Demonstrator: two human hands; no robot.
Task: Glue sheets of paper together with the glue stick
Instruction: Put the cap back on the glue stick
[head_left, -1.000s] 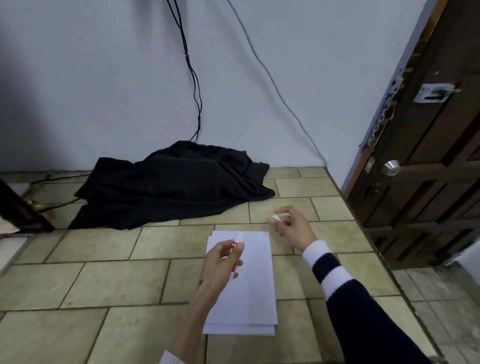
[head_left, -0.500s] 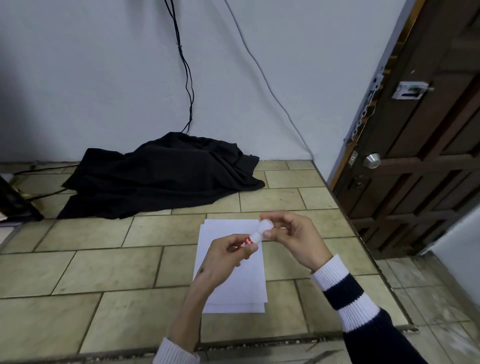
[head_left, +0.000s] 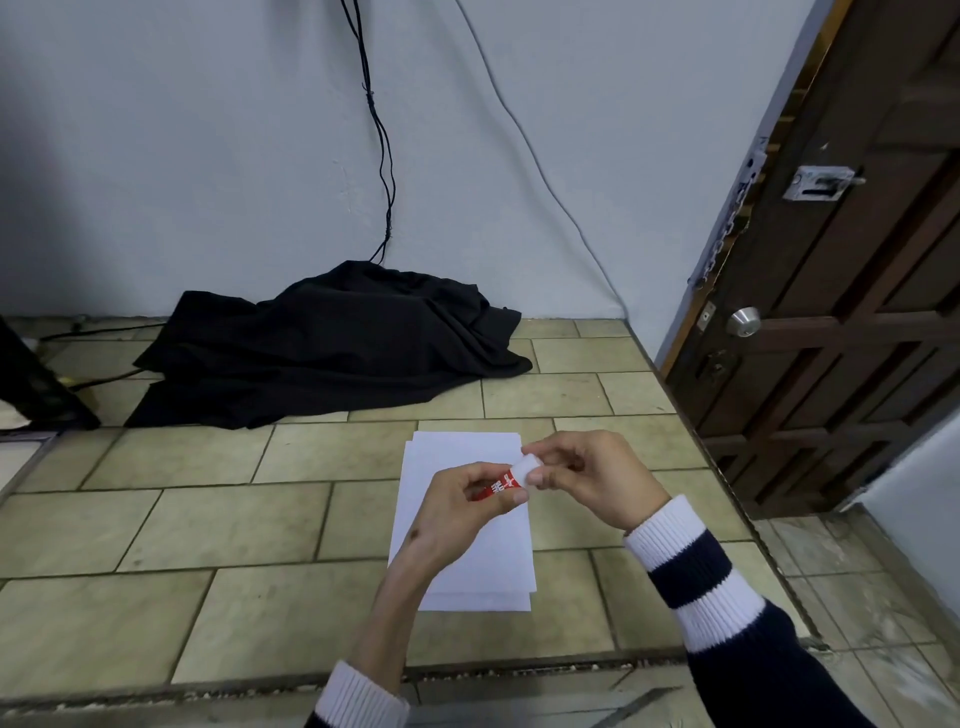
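Glue stick (head_left: 497, 484): red barrel, white lettering, tilted up toward the right, held in the air above the sheets of paper (head_left: 470, 566), not touching them. White cap (head_left: 528, 464) at the upper end, seated on or just at the barrel; impossible to tell whether fully pushed home.

Left hand (head_left: 457, 512) wrapped around the red barrel, thumb and forefinger closed on it near the cap end. Right hand (head_left: 589, 475) pinching the cap between thumb and fingertips (head_left: 535, 478), closed on it from the right. Both grips meeting at the seam between cap and barrel, knuckles nearly touching.

Judged as a cap step: either pulling off or pressing on. Best done with the barrel held firm and still in the left fingers, the pull or push from the right kept straight along the barrel's axis, no bending at the seam. A light twist likely to help if stuck. Worth keeping the barrel's grip away from the base knob, hidden inside the palm here.

Paper stack directly below the left fingers and slightly nearer the body, lying flat on the tiled surface (head_left: 218, 525), edges a little offset. Black cloth (head_left: 332, 343) well beyond the fingers, against the wall. Wooden door (head_left: 852, 322) off to the right of the right hand.
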